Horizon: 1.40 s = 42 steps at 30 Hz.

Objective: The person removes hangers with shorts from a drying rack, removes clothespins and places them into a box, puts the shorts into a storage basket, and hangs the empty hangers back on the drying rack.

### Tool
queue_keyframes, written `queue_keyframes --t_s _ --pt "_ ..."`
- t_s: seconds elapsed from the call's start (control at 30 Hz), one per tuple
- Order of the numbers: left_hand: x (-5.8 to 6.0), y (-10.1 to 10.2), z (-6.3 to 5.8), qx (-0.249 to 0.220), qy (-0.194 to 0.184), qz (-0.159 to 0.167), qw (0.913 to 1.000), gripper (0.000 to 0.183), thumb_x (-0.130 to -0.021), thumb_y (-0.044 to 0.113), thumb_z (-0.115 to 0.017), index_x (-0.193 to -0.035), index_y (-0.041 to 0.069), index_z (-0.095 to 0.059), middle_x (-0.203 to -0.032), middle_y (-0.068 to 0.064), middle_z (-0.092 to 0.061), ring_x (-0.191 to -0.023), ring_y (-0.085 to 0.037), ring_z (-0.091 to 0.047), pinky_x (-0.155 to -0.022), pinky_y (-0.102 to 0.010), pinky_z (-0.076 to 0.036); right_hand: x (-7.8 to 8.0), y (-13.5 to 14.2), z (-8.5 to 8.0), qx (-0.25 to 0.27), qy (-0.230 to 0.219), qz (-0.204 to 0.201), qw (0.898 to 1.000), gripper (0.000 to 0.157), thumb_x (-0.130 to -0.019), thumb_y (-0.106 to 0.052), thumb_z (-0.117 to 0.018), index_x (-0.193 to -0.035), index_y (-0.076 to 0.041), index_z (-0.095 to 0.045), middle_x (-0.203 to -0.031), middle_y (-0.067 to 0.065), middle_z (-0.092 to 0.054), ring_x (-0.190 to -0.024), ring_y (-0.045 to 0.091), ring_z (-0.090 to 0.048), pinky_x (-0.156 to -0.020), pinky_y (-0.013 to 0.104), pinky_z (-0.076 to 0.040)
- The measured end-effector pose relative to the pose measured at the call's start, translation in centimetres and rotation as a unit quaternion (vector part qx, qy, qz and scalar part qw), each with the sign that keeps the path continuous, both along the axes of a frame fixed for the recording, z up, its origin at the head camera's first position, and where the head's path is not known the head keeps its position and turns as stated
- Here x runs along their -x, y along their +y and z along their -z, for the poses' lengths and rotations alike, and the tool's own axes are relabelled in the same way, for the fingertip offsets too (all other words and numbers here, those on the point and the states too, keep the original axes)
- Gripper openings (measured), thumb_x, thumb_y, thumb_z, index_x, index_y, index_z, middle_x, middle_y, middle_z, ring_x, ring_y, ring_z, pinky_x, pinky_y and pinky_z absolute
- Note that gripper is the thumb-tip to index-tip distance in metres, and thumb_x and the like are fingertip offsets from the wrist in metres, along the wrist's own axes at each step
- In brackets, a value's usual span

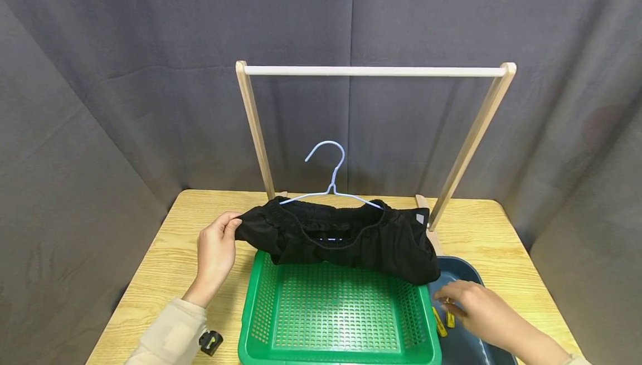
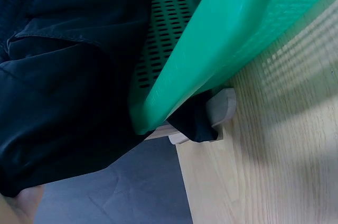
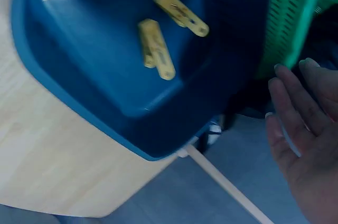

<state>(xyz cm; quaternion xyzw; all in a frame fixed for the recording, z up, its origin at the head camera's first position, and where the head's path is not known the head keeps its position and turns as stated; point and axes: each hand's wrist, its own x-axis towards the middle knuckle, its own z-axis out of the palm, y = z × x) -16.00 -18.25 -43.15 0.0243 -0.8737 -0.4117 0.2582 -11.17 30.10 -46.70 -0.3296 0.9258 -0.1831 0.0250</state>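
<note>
Black pants [image 1: 346,248] with a gathered waistband lie across the back rim of a green basket [image 1: 253,298]. A pale lilac hanger [image 1: 333,181] sits in their waist opening, its hook pointing up; its lower part is mostly hidden by cloth. At the left end my left hand [image 1: 217,251] pinches the black fabric between thumb and fingers. My right hand [image 1: 476,306] is over a blue basin [image 3: 90,113], holding nothing, with its fingers loosely extended in the right wrist view. Two yellow clothespins [image 3: 157,49] lie inside the basin.
Behind the basket stands a wooden rack with a white rail [image 1: 376,71]. A small black tape measure [image 1: 210,342] lies on the wooden table [image 1: 165,264] near my left sleeve. Grey curtains [image 1: 301,19] hang around the table.
</note>
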Motion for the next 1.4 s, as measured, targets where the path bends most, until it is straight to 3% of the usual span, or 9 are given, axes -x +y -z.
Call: queue_keyframes --t_s 0.27,0.47,0.7,1.1,1.4 --pt "0.0 0.0 0.1 -0.002 0.000 0.002 1.0000 0.013 -0.097 0.011 -0.062 -0.098 0.004 -0.073 -0.098 -0.013 -0.074 -0.078 -0.026 -0.065 -0.071 -0.042 -0.048 0.1 -1.3 -2.9 0.062 0.120 -0.030 0.990 0.035 -0.072 0.004 -0.083 -0.097 -0.018 -0.072 -0.092 -0.009 -0.068 -0.081 0.008 -0.063 -0.066 0.027 -0.053" --pt "0.0 0.0 0.1 -0.007 -0.005 0.002 1.0000 0.014 -0.098 0.011 -0.061 -0.098 0.004 -0.073 -0.098 -0.013 -0.074 -0.079 -0.026 -0.065 -0.071 -0.042 -0.049 1.0 -2.6 -5.5 0.083 0.176 -0.026 0.981 0.039 -0.070 0.003 -0.085 -0.100 -0.018 -0.072 -0.095 -0.010 -0.069 -0.084 0.008 -0.065 -0.071 0.030 -0.054" --pt "-0.1 0.0 0.2 -0.008 -0.003 0.001 1.0000 0.013 -0.097 0.011 -0.062 -0.098 0.004 -0.073 -0.099 -0.014 -0.073 -0.084 -0.029 -0.068 -0.073 -0.044 -0.050 2.4 -3.4 -7.0 0.095 0.197 -0.019 0.976 0.040 -0.070 0.004 -0.084 -0.102 -0.016 -0.073 -0.098 -0.010 -0.070 -0.086 0.009 -0.066 -0.072 0.029 -0.053" --pt "0.0 0.1 0.2 -0.009 -0.003 -0.002 1.0000 0.014 -0.097 0.012 -0.062 -0.098 0.004 -0.073 -0.098 -0.014 -0.074 -0.085 -0.029 -0.068 -0.073 -0.045 -0.050 4.8 -4.6 -8.0 0.129 0.187 0.016 0.974 0.030 -0.077 -0.001 -0.082 -0.103 -0.014 -0.073 -0.099 -0.008 -0.071 -0.083 0.010 -0.065 -0.068 0.034 -0.052" --pt "-0.1 0.1 0.1 -0.010 -0.005 -0.002 0.9999 0.014 -0.098 0.011 -0.062 -0.098 0.004 -0.073 -0.098 -0.014 -0.074 -0.082 -0.027 -0.067 -0.072 -0.044 -0.049 6.7 -5.3 -8.2 0.130 0.182 0.043 0.974 0.025 -0.081 -0.006 -0.081 -0.104 -0.015 -0.074 -0.093 -0.008 -0.070 -0.075 0.007 -0.059 -0.061 0.029 -0.047"
